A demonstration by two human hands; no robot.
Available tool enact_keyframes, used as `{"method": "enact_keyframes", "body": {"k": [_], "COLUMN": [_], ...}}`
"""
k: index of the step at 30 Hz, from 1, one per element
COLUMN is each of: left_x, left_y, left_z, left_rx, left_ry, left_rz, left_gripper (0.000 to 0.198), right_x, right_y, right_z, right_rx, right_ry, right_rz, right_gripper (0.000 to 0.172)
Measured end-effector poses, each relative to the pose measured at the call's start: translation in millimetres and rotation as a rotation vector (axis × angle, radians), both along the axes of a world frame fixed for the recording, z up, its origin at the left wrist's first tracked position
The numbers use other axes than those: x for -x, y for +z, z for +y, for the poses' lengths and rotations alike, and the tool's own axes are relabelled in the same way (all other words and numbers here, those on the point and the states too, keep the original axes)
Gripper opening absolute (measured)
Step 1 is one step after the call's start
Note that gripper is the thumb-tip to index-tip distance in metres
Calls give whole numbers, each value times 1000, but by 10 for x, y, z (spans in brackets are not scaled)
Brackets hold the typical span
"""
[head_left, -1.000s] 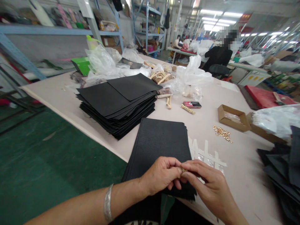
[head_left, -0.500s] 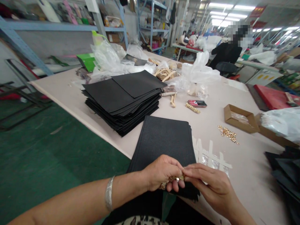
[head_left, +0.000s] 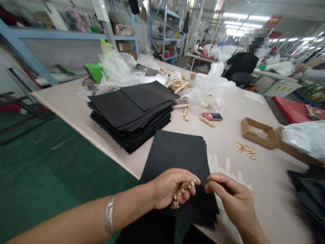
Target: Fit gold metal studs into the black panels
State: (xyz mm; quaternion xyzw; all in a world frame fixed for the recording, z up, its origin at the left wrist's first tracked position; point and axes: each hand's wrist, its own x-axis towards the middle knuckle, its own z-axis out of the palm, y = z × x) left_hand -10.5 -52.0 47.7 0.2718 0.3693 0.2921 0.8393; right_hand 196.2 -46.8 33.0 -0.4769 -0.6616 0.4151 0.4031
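Observation:
My left hand (head_left: 169, 188) is curled round a short string of small gold metal fittings (head_left: 180, 194), which hangs from its fingers. My right hand (head_left: 230, 198) sits just to the right of it, fingertips pinched together; what it pinches, if anything, is too small to make out. Both hands hover over the near end of a small stack of black textured sheets (head_left: 177, 159) at the table's front edge. A taller, messier pile of black sheets (head_left: 130, 110) lies beyond it to the left.
Loose gold fittings (head_left: 246, 150) lie by an open cardboard box (head_left: 259, 133). A red phone (head_left: 212, 116), tan straps (head_left: 177, 84) and plastic bags (head_left: 213, 83) crowd the far side. White tape strips (head_left: 222, 166) stick to the table (head_left: 76, 105). A seated person (head_left: 241, 62) works behind.
My two hands, which were pressed together over the fittings, have drawn slightly apart. The string of gold fittings now dangles in view from my left hand.

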Motion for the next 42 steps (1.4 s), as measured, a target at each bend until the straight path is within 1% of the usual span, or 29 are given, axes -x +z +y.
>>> {"method": "enact_keyframes", "body": {"k": [1, 3, 5, 6, 8, 10, 11, 13, 15, 16, 18, 20, 22, 24, 27, 31, 34, 37, 40, 42], "left_x": [34, 134, 263, 330, 452, 539, 566, 587, 577, 566, 544, 530, 526, 524, 515, 506, 529, 566, 574, 547], "left_y": [28, 89, 145, 165, 179, 164, 150, 126, 117, 120, 133, 149, 161, 167, 171, 193, 215, 227, 211, 183], "left_z": [41, 176, 386, 512, 781, 1034, 1142, 1313, 1421, 1455, 1494, 1510, 1515, 1512, 1490, 1462, 1487, 1519, 1489, 1432], "left_rx": [-96, -378, -626, -699, -768, -841, -870, -912, -943, -959, -989, -1012, -1027, -1035, -1040, -997, -913, -826, -702, -600], "left_ry": [-2, -25, -31, -23, -7, -24, -49, -124, -222, -267, -341, -392, -425, -441, -441, -436, -461, -507, -552, -572], "left_rz": [102, 435, 774, 900, 1059, 1217, 1286, 1397, 1478, 1510, 1565, 1607, 1634, 1653, 1670, 1668, 1628, 1536, 1388, 1272], "left_gripper": [30, 35, 29, 24, 18, 21, 24, 38, 51, 55, 55, 51, 49, 52, 54, 46, 49, 54, 45, 38], "right_x": [13, 40, 73, 92, 140, 206, 247, 337, 424, 459, 500, 504, 485, 466, 459, 468, 468, 475, 505, 538], "right_y": [-18, -41, -43, -37, -13, 14, 23, 23, -5, -27, -76, -112, -126, -130, -153, -212, -229, -218, -191, -174], "right_z": [37, 108, 173, 203, 261, 319, 347, 400, 447, 468, 500, 514, 513, 506, 506, 536, 566, 595, 612, 607], "right_rx": [105, 256, 335, 355, 366, 361, 355, 347, 342, 336, 302, 222, 138, 105, 185, 375, 383, 419, 517, 535], "right_ry": [-23, -31, -6, 8, 44, 83, 86, 77, 72, 82, 127, 179, 228, 262, 262, 166, 148, 109, 105, 117], "right_rz": [28, 52, 47, 42, 31, 14, 8, 4, -8, -29, -80, -118, -140, -159, -111, 21, 48, 128, 171, 151], "right_gripper": [8, 17, 24, 26, 27, 29, 29, 30, 31, 32, 34, 31, 28, 28, 30, 23, 21, 24, 30, 29]}}
